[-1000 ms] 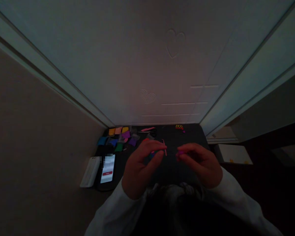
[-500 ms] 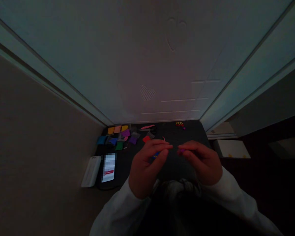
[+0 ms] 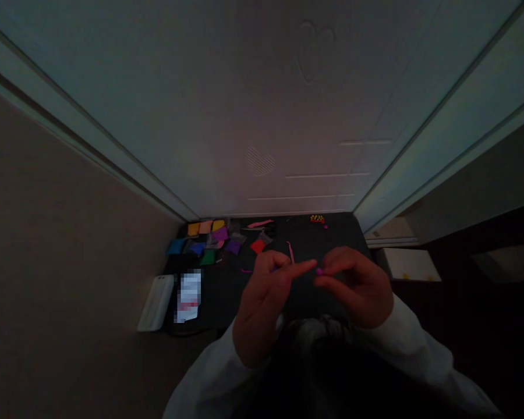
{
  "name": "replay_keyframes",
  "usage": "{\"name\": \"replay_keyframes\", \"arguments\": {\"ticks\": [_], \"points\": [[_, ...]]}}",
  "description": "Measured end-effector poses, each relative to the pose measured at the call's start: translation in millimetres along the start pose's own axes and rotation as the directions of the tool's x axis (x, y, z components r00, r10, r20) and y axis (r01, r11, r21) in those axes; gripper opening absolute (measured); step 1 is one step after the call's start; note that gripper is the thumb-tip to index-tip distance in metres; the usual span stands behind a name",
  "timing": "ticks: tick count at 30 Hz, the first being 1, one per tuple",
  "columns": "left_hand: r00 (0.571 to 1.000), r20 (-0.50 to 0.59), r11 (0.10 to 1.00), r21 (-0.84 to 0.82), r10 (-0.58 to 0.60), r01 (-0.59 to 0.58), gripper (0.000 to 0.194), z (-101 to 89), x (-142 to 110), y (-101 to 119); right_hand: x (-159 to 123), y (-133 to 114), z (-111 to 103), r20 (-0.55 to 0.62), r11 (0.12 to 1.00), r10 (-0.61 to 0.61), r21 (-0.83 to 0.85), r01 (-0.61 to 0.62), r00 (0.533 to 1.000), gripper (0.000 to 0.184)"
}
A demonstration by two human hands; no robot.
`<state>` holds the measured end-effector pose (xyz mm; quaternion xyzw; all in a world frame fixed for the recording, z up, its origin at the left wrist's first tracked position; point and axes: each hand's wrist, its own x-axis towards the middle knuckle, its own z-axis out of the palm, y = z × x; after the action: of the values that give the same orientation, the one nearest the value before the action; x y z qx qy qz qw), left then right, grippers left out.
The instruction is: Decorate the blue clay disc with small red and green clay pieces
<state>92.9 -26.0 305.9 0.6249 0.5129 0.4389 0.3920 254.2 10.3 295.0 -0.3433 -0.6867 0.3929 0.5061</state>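
My right hand [image 3: 358, 286] pinches a small purple ball of modelling clay [image 3: 319, 272] between thumb and fingertips. My left hand [image 3: 268, 302] points its index finger towards the ball, the tip touching or very near it. The other left fingers are curled, and I see nothing held in them. Just beyond the left hand, a pink curved tool [image 3: 290, 252] lies on the dark table [image 3: 220, 299]. A thin purple strip [image 3: 245, 270] lies left of that hand. A small blue-purple patch shows behind the left fingers, mostly hidden.
Bags of coloured clay [image 3: 208, 256] cluster at the back left, with a red packet [image 3: 257, 246] nearby. Scissors [image 3: 266, 228] lie by the wall. A yellow-and-red dotted piece [image 3: 317, 219] sits at the back right. A phone [image 3: 188, 295] and a white case [image 3: 156, 302] are front left.
My left hand has turned, its index finger now stretched towards the right hand. The right thumb and fingers have shifted, so the purple ball shows more. The pink tool is more exposed.
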Motion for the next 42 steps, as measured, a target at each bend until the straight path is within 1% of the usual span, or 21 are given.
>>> {"name": "replay_keyframes", "arguments": {"ticks": [2,5,8,12,18,21,27,31,32,34,36,38,40,42], "points": [[1.0,0.007,1.0,-0.011,0.025,-0.025,0.037,1.1,-1,-1,0,2,-1,0.023,1.0,-0.023,-0.01,0.023,0.999,0.015],[0.999,0.016,0.993,-0.106,0.048,-0.046,0.041,2.9,-1,-2,1,5,-2,0.001,0.998,-0.054,-0.027,0.054,0.999,0.022],[0.999,0.045,0.993,-0.114,0.01,-0.005,0.049,3.9,0,1,4,7,-3,-0.03,0.997,-0.053,-0.063,0.051,0.998,0.034],[0.995,0.096,0.995,-0.095,-0.009,0.018,0.055,3.5,1,1,7,9,-5,-0.011,0.996,-0.034,-0.086,0.033,0.999,0.043],[0.998,0.048,0.994,-0.105,0.031,-0.026,0.057,4.1,7,-5,7,12,-10,0.001,0.993,-0.033,-0.11,0.033,0.999,0.05],[0.995,0.097,0.995,-0.101,0.012,-0.002,0.057,4.7,10,-4,7,12,-11,0.015,0.992,-0.026,-0.12,0.028,1.0,0.053],[0.989,0.142,0.995,-0.095,0.042,-0.029,0.058,4.9,12,-10,7,13,-14,0.002,0.988,-0.007,-0.153,0.007,1.0,0.054],[0.997,0.075,0.993,-0.121,0.008,0.001,0.059,9.6,10,-10,8,16,-17,0.03,0.983,-0.015,-0.182,0.021,0.999,0.054],[0.998,0.069,0.992,-0.129,0.006,0.003,0.059,10.6,11,-8,9,16,-17,0.039,0.98,-0.023,-0.194,0.03,0.999,0.056],[0.995,0.091,0.994,-0.107,0.032,-0.022,0.06,11.2,13,-7,10,15,-18,0.05,0.972,-0.047,-0.227,0.057,0.998,0.06],[0.99,0.113,0.996,-0.038,0.079,-0.075,0.068,9.5,17,-7,11,14,-19,0.067,0.95,-0.081,-0.295,0.097,0.994,0.065],[0.99,0.112,0.995,0.051,0.081,-0.088,0.072,6.6,20,-9,12,13,-21,0.077,0.894,-0.134,-0.421,0.154,0.988,0.07],[0.995,0.093,0.991,0.131,0.027,-0.039,0.063,4.5,23,-10,14,12,-24,0.076,0.798,-0.203,-0.564,0.21,0.976,0.078],[0.996,0.086,0.982,0.186,-0.038,0.022,0.046,4.2,25,-9,15,12,-25,0.075,0.701,-0.278,-0.665,0.256,0.958,0.088]]}}
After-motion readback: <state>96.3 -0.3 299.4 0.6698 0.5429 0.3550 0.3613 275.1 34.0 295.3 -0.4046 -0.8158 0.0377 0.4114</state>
